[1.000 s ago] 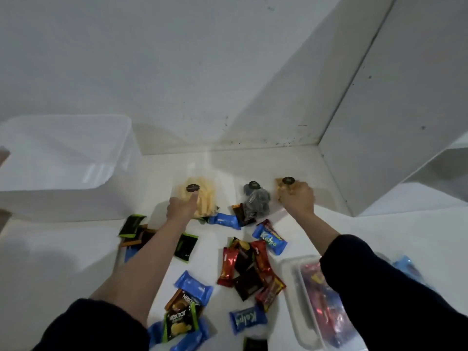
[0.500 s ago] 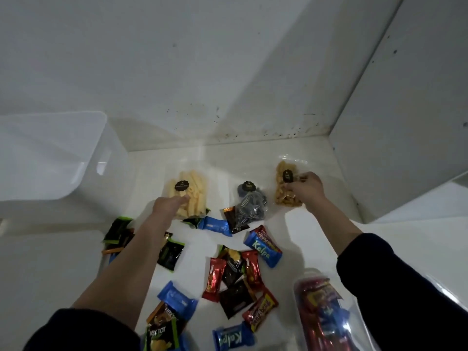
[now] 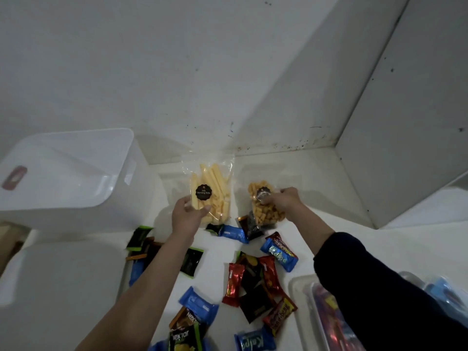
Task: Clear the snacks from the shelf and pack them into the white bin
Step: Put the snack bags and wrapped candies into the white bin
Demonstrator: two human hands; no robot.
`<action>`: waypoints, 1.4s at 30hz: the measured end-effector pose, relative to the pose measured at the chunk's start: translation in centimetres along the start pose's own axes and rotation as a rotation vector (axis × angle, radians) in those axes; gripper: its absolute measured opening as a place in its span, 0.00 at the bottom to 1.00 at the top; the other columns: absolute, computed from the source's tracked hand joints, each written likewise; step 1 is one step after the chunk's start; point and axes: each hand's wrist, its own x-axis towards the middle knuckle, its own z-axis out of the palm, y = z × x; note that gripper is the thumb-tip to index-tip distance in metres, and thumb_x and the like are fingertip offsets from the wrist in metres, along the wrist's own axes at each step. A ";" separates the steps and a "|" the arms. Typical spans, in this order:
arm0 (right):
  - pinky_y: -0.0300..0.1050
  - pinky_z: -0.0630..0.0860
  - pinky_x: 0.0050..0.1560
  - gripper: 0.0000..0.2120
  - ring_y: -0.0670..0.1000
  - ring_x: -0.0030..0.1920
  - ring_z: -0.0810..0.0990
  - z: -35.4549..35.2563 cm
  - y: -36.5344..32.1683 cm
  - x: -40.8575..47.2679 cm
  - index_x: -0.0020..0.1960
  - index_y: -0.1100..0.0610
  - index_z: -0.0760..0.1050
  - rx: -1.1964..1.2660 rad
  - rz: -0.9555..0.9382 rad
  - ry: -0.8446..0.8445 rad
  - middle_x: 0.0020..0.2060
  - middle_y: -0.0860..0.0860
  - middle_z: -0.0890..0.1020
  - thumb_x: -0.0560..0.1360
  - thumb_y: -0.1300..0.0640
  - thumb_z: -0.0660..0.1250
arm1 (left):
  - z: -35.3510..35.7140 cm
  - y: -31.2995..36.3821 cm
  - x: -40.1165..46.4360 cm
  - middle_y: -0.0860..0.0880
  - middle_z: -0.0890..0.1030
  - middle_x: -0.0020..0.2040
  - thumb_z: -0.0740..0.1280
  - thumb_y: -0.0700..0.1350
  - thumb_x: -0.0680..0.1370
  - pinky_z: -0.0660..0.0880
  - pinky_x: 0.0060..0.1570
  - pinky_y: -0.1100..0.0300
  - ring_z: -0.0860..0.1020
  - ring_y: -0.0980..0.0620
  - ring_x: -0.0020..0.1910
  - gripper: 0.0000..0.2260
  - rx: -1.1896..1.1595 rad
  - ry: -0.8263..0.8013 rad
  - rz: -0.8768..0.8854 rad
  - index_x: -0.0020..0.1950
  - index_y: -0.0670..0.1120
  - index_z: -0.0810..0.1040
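Pinching both bags: your left hand (image 3: 188, 216) had thumb and fingers closed on the bottom edge of the clear plastic bag of pale yellow stick snacks (image 3: 211, 192), raised off the white shelf (image 3: 304, 173) and standing roughly upright, with its round black label facing the camera. Your right hand (image 3: 282, 202) was closed on the clear bag of small orange-brown crunchy pieces (image 3: 263, 209), fingers at its label; can't tell if that bag was clear of the shelf or still touching the dark packets (image 3: 249, 225) below it

Handling, as a judgement: both bags looked light, with thin slick film and brittle contents, so squeezing the middle would probably have snapped sticks. Sealed edge or a corner was the safer hold

White translucent plastic bin (image 3: 76, 178) sat to the left of the stick bag, open side up, nothing visible inside. Many small foil-wrapped snacks (image 3: 253, 279) were scattered on the shelf nearer you; those looked light and easy to scoop by the handful. Clear tray (image 3: 298, 287) at lower right held more packets, blurred
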 end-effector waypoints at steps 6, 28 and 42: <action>0.43 0.76 0.35 0.21 0.55 0.40 0.79 1.1 0.4 -2.8 0.49 0.66 0.74 0.003 0.020 0.072 0.47 0.60 0.80 0.61 0.61 0.78 | -4.5 2.1 -1.8 0.48 0.73 0.58 0.76 0.40 0.69 0.70 0.52 0.57 0.73 0.50 0.55 0.28 -0.042 -0.073 0.172 0.67 0.47 0.71; 0.58 0.79 0.51 0.23 0.62 0.52 0.82 17.7 -5.9 -21.4 0.57 0.63 0.76 0.576 -0.213 -0.123 0.52 0.62 0.83 0.64 0.58 0.73 | -29.6 12.1 10.4 0.53 0.80 0.45 0.74 0.39 0.70 0.71 0.42 0.67 0.78 0.57 0.44 0.14 -0.001 -0.217 0.465 0.54 0.45 0.79; 0.61 0.75 0.52 0.36 0.67 0.57 0.77 18.2 -3.0 -19.7 0.63 0.61 0.70 0.537 0.030 -0.029 0.58 0.64 0.79 0.59 0.52 0.77 | -24.9 8.4 27.7 0.56 0.78 0.39 0.74 0.34 0.69 0.70 0.45 0.64 0.75 0.55 0.43 0.12 0.725 -0.741 0.402 0.51 0.42 0.83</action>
